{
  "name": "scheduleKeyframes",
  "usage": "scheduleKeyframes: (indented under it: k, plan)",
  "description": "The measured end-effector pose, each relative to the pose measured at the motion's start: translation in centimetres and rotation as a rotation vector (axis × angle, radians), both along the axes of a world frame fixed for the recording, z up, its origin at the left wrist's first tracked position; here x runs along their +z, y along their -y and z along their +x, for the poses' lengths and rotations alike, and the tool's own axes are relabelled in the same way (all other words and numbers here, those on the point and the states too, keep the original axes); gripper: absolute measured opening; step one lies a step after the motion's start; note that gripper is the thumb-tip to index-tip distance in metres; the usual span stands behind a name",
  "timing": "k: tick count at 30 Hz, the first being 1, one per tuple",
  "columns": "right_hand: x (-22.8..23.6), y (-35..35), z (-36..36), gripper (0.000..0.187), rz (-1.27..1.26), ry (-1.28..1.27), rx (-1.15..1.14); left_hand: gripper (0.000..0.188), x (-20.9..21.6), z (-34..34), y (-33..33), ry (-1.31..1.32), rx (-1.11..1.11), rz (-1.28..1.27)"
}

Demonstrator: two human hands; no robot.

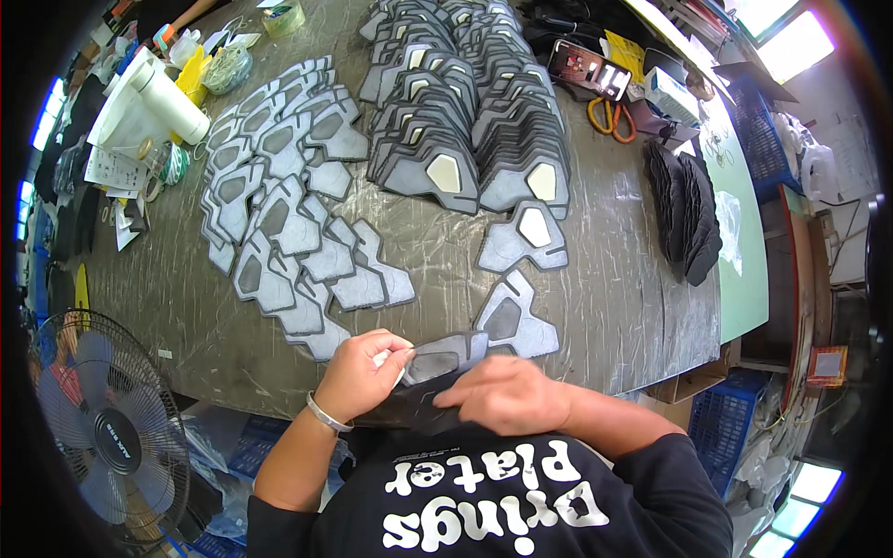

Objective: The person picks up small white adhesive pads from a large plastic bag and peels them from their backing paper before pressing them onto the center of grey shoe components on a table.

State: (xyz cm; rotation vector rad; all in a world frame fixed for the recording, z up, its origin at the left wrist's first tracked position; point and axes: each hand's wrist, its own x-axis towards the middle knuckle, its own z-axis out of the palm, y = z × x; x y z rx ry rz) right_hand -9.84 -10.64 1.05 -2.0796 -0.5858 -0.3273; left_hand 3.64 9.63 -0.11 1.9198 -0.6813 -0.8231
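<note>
My left hand point(366, 372) is at the table's near edge, thumb and fingers pinched on a small white patch point(381, 358). Just beside it lies a grey, dark-edged cut panel point(442, 356). Over the near edge, close to my body, is a dark piece point(414, 407) of unclear shape. My right hand point(507, 395) is blurred by motion, its forefinger reaching to that dark piece; whether it grips anything is hidden. Ahead of my right hand lie a similar grey panel point(544, 327) with a dark inset and another panel point(502, 249) bearing a white patch.
Overlapping grey panels point(284, 223) spread across the left, and tall rows of panels point(409, 177) stand at the far middle. Farther right are a phone point(589, 70), orange-handled scissors point(612, 121) and stacked black pieces point(684, 212). A fan point(116, 442) stands left, a white bottle point(172, 104) behind.
</note>
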Motion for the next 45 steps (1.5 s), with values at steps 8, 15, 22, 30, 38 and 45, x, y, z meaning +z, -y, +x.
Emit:
scheduleKeyframes:
  k: [8,15,22,30,38,45]
  plan:
    - [3.3,0.1,-1.4,0.012,0.216,0.094,-0.078,0.016,-0.1,2.2,0.5,0.283,0.211,0.081]
    - [-1.3,7.4,2.3,0.025,1.010,-0.435,-0.798,0.016,1.9,3.8,-0.8,-0.199,-0.143,0.072]
    - [-5.6,10.1,3.8,0.025,0.257,-0.342,-1.096,0.017,-0.9,3.3,-0.9,-0.167,-0.223,0.125]
    - [-3.4,13.0,4.1,0.041,0.079,-0.653,-0.871,0.017,-1.3,2.9,-0.8,-0.165,-0.176,0.168]
    - [-1.1,15.1,5.6,0.045,-0.024,-0.256,-0.769,0.017,-0.1,3.2,-0.1,0.072,-0.227,0.047]
    - [0.7,11.3,4.5,0.041,-0.251,-0.045,-0.984,0.019,0.4,4.2,1.3,0.236,-0.250,0.133]
